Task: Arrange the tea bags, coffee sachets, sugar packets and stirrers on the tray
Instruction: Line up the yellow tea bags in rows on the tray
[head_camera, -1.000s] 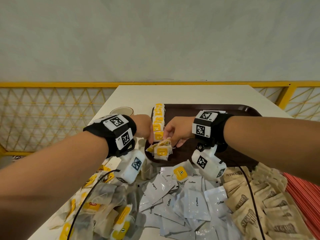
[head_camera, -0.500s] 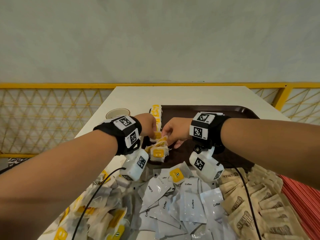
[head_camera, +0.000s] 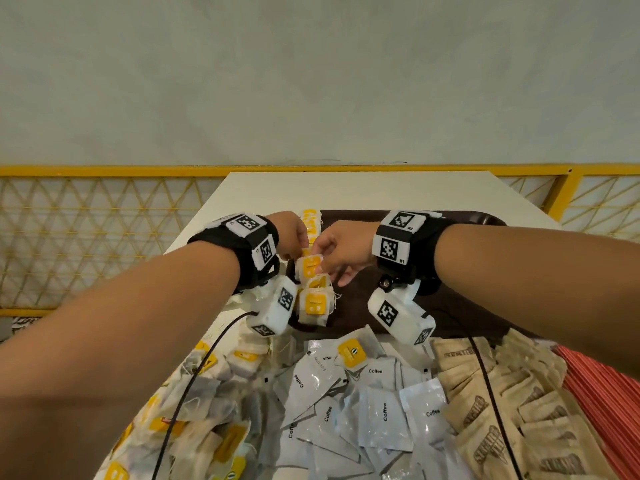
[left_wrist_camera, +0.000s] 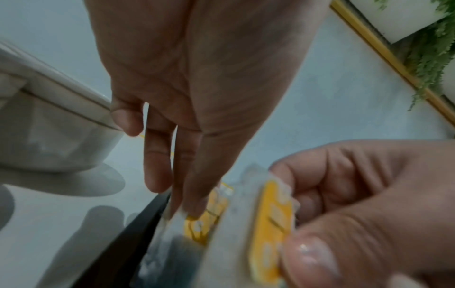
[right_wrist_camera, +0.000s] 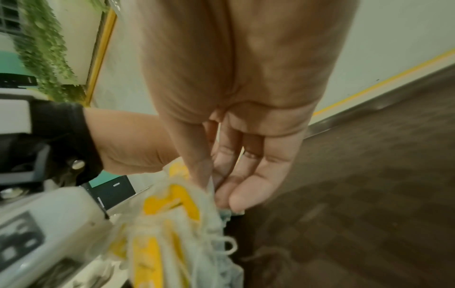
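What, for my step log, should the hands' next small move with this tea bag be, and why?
Probably set the tea bag down flat in the row at the left edge of the tray; the right hand pinches it there, the left hand touching it.

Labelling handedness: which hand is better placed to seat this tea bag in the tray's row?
Right, probably: the right hand pinches the tea bag over the tray; the left hand only touches the row with straight fingers.

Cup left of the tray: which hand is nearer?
Left. The left hand sits just beside the cup; the right hand is farther, across the tea bags over the tray.
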Demonstrator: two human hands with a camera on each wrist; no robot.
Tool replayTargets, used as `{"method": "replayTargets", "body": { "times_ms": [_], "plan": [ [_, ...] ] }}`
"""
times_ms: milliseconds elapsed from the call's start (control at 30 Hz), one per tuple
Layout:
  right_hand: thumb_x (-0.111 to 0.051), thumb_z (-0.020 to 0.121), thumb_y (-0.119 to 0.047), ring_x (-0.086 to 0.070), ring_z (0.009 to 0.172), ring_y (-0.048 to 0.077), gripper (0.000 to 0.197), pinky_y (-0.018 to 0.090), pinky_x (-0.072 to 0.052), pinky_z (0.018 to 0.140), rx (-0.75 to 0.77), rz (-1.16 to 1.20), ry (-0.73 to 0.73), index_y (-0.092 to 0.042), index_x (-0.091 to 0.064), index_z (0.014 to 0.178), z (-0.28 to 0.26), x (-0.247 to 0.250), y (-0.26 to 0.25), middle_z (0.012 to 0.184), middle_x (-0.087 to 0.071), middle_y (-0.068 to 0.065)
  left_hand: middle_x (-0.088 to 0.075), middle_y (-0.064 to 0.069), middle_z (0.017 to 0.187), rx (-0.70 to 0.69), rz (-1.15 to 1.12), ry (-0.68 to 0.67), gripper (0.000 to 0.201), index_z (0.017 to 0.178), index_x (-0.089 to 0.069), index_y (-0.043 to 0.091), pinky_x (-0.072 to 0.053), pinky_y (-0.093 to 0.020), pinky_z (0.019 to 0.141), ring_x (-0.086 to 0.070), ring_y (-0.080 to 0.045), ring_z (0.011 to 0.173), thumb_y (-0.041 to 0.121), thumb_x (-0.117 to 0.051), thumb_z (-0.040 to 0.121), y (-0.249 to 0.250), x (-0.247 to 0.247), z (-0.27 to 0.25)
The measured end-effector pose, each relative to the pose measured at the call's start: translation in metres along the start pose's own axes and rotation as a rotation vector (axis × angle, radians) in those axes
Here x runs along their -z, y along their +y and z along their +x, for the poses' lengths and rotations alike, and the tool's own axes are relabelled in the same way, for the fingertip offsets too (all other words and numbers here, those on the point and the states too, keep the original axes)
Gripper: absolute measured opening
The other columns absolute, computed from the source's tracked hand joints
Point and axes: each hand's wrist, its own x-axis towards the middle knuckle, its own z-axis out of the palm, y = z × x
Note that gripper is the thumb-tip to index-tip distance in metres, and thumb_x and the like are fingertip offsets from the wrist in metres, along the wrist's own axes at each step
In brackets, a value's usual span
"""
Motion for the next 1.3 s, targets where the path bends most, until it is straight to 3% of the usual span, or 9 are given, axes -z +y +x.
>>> {"method": "replayTargets", "body": {
  "times_ms": [233,367,533,633,700,800,967,1133,1300],
  "plan": [
    [-0.060,0.088,0.005,-0.056,0.062,0.017,0.011,0.028,-0.058,0.058,-0.054,0.004,0.149,-0.005,-0.060,0.084,0.012,-0.012,-0.003,0.076,-0.057,0.010,-0.062,-0.005,0.081,0.028,-0.165,0.185,0.003,0.088,-0.061,0.010,-0.047,-0.022,0.058,-0.059,-0.018,0.075,0.012,-0.060,0.091,-0.003,0.010,-0.017],
    [-0.068,0.080,0.006,-0.061,0.078,0.028,0.015,0.049,-0.054,0.088,-0.040,0.011,0.156,-0.007,-0.060,0.079,0.008,-0.005,-0.005,0.086,-0.062,0.017,-0.071,-0.012,0.091,0.052,-0.207,0.128,0.012,0.088,-0.067,0.005,-0.052,-0.025,0.063,-0.063,-0.018,0.075,0.011,-0.056,0.091,-0.011,0.011,-0.030],
    [-0.068,0.078,0.012,-0.065,0.078,0.023,0.020,0.040,-0.056,0.084,-0.083,0.035,0.150,-0.006,-0.059,0.075,-0.001,0.003,0.008,0.078,-0.065,0.011,-0.071,-0.008,0.087,0.109,-0.206,-0.070,0.015,0.095,-0.069,0.004,-0.055,-0.024,0.057,-0.063,-0.016,0.072,0.014,-0.061,0.088,-0.019,0.005,-0.046],
    [-0.066,0.078,0.013,-0.065,0.072,0.016,0.020,0.032,-0.058,0.078,-0.079,0.015,0.090,-0.006,-0.065,0.075,-0.002,-0.002,0.015,0.076,-0.066,0.008,-0.066,-0.002,0.083,0.069,-0.137,-0.142,0.018,0.095,-0.069,0.013,-0.051,-0.022,0.054,-0.060,-0.011,0.070,0.021,-0.073,0.079,-0.021,0.000,-0.051],
    [-0.062,0.079,0.016,-0.064,0.072,0.016,0.020,0.030,-0.058,0.077,-0.082,0.031,0.059,-0.004,-0.066,0.078,-0.002,-0.006,0.015,0.076,-0.065,0.008,-0.066,-0.001,0.083,0.037,-0.080,-0.131,0.018,0.090,-0.067,0.019,-0.048,-0.020,0.054,-0.060,-0.009,0.069,0.023,-0.078,0.075,-0.020,-0.002,-0.049],
    [-0.061,0.079,0.017,-0.062,0.078,0.020,0.019,0.039,-0.056,0.088,-0.075,0.006,0.048,0.001,-0.067,0.088,-0.001,-0.009,0.012,0.080,-0.063,0.009,-0.063,0.002,0.075,0.000,-0.066,-0.083,0.012,0.088,-0.066,0.017,-0.047,-0.019,0.053,-0.058,-0.007,0.064,0.018,-0.075,0.080,-0.017,-0.006,-0.043],
    [-0.057,0.083,0.016,-0.063,0.076,0.021,0.021,0.032,-0.059,0.072,-0.157,0.066,0.041,-0.003,-0.059,0.092,-0.007,-0.003,0.010,0.092,-0.059,0.020,-0.065,-0.002,0.075,-0.046,-0.050,-0.034,0.012,0.095,-0.070,0.011,-0.050,-0.022,0.057,-0.058,-0.009,0.062,0.011,-0.070,0.083,-0.011,-0.004,-0.029],
    [-0.064,0.086,0.002,-0.065,0.074,0.016,0.014,0.032,-0.059,0.068,-0.141,0.095,0.009,-0.009,-0.059,0.093,-0.012,-0.006,0.014,0.086,-0.064,0.011,-0.064,0.000,0.071,-0.020,-0.089,-0.021,0.012,0.095,-0.069,0.011,-0.046,-0.013,0.045,-0.059,-0.006,0.060,0.008,-0.070,0.083,-0.011,-0.004,-0.021],
    [-0.063,0.089,-0.005,-0.064,0.075,0.011,0.010,0.027,-0.057,0.069,-0.116,-0.032,-0.089,-0.006,-0.063,0.099,-0.017,-0.005,0.016,0.085,-0.065,0.003,-0.065,-0.002,0.074,0.000,-0.104,0.026,0.014,0.089,-0.069,0.011,-0.046,-0.019,0.052,-0.060,-0.009,0.061,0.005,-0.075,0.078,-0.014,-0.005,-0.018]
  ]
}}
